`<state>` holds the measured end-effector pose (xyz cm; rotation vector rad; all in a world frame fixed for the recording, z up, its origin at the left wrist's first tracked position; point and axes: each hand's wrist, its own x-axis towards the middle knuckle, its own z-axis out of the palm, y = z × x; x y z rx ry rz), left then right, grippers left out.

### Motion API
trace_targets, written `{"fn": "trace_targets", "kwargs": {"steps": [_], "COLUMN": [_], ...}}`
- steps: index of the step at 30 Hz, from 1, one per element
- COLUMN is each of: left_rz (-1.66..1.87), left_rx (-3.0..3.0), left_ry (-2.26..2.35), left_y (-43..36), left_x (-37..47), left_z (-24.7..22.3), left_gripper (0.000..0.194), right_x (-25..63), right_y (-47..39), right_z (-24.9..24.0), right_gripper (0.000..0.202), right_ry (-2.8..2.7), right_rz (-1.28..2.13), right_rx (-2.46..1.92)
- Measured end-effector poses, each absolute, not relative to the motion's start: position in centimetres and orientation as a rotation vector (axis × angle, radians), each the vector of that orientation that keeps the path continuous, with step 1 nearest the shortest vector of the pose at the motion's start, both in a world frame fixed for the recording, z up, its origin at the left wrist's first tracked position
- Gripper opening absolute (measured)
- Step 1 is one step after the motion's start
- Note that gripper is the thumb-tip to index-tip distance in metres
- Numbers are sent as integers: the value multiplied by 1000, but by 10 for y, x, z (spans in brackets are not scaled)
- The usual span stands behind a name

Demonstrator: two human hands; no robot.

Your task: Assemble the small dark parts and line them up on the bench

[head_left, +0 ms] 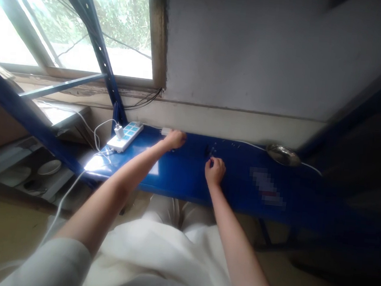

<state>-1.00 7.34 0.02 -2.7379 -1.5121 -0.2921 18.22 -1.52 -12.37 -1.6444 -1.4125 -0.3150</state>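
My left hand (176, 139) is over the back of the blue table (180, 178), its fingers curled down and partly hidden. It is beside a small white object (166, 131), and what it grips, if anything, does not show. Nearer the middle, my right hand (215, 170) has thumb and fingers drawn together in a pinch. Whatever lies in that pinch is too small to make out. Just past its fingertips are small clear-looking pieces (213, 150) and a dark bit (207, 150) on the table.
At the table's left end lies a white power strip (125, 137) with a white plug adapter (119, 130) and cables. A shiny metal dish (283, 154) stands at the back right. Blue rack posts (100, 49) rise on the left by the window. A blurred patch (267, 186) lies on the right.
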Motion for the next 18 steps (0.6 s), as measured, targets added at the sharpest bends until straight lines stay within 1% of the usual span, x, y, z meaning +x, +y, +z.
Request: {"fn": "trace_targets", "kwargs": {"steps": [4,7,10,18], "left_rz": [-326,-261,-167,-178], "left_rx": [-2856,-2899,-2904,-2863], "left_ry": [-1263,-1172,-1235,-1433], "left_y": [58,46,39,41], "left_x": [18,38,54,78], "left_z": [-5,-15,-31,-71], "left_gripper": [34,43,53,57], "right_x": [181,181,181,182], "right_y": [-16,-16,-16,-12], "right_z": [-124,-123,-123,-130], "right_gripper": [25,27,29,35], "right_ry": [-1337,-1333,-1339,-1474], "right_rz": [-242,-185,-148,-100], "right_rx": [-1816,-1868,-1878,-1910]}}
